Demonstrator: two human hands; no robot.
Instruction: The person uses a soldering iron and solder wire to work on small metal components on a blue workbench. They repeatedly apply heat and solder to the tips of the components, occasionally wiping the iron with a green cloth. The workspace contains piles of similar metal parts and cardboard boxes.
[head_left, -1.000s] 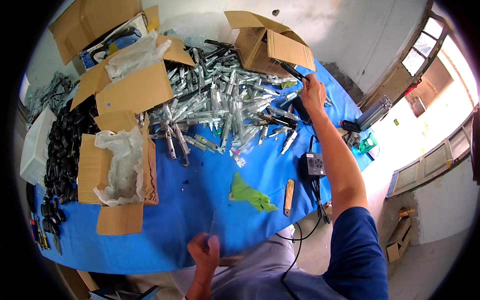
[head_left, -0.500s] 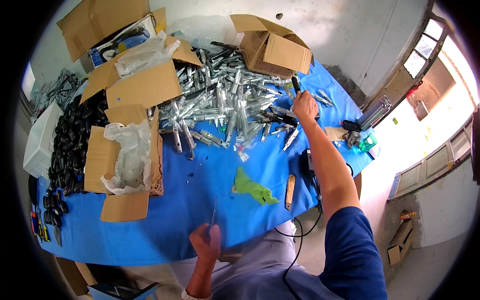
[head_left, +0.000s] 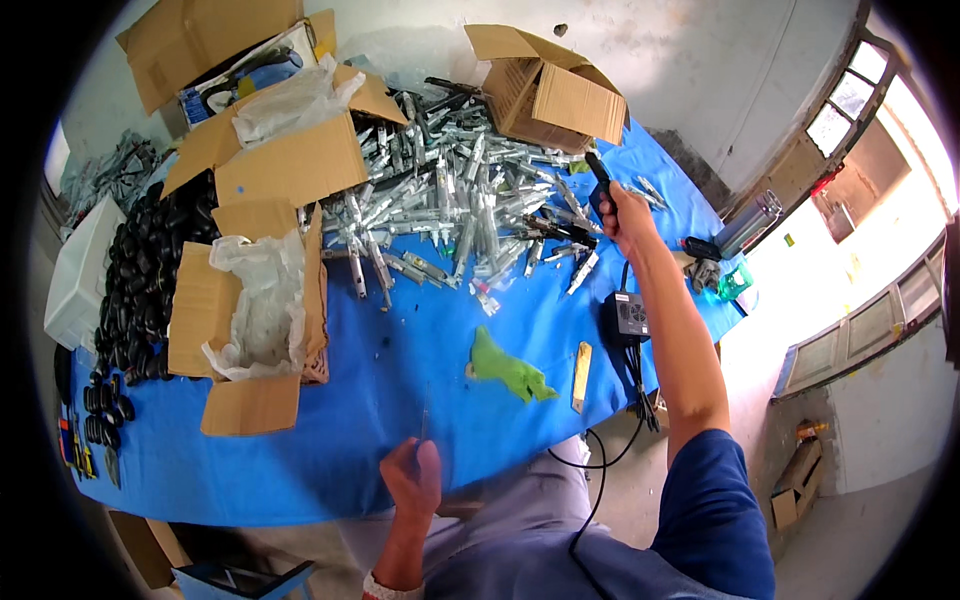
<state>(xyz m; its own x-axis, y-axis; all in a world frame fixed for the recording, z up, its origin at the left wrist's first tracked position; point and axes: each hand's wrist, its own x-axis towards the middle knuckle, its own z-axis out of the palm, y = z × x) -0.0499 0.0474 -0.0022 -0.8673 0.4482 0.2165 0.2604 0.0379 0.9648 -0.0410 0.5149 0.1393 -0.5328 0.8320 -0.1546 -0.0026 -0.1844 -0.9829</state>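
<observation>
1) Holding a slim black tool (head_left: 597, 168): right hand (head_left: 623, 217), fingers closed round it, at the right edge of a pile of silver parts (head_left: 455, 205)
2) Left hand (head_left: 411, 475), thumb and curled fingers pinching a thin rod (head_left: 426, 412), near the near edge of the blue tablecloth (head_left: 350, 440)
3) Green cloth (head_left: 505, 365), one, lying on the tablecloth between the two hands
4) Grey power unit (head_left: 628, 314), one, beside the right forearm (head_left: 672, 315)
5) Flat tan bar (head_left: 581, 377), one, right of the green cloth

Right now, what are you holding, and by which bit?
The right grip has a long black thing by its nearer end. The left grip has a thin rod by its nearer end too.
</observation>
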